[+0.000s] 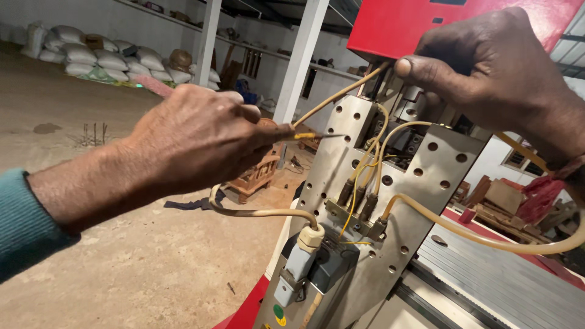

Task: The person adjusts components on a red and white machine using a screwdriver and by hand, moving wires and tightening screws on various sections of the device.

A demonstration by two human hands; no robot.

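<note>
My left hand (198, 137) is closed on a thin tool with a yellow tip (308, 136), pointed at a perforated grey metal plate (436, 176) on a red machine (414, 24). Up at the plate's top edge, my right hand (487, 67) pinches a beige cable (341, 94) between thumb and fingers. Several beige and yellow wires run down the plate to a row of cable glands (362, 210). Another beige hose (487, 240) loops off to the right. A grey plug and switch block (304, 262) sits at the plate's lower end.
A dirt floor (122, 268) spreads to the left. White sacks (103, 58) are stacked against the far wall. White posts (301, 58) stand behind the machine. A wooden chair frame (253, 176) lies on the floor, and timber pieces (499, 198) lie at the right.
</note>
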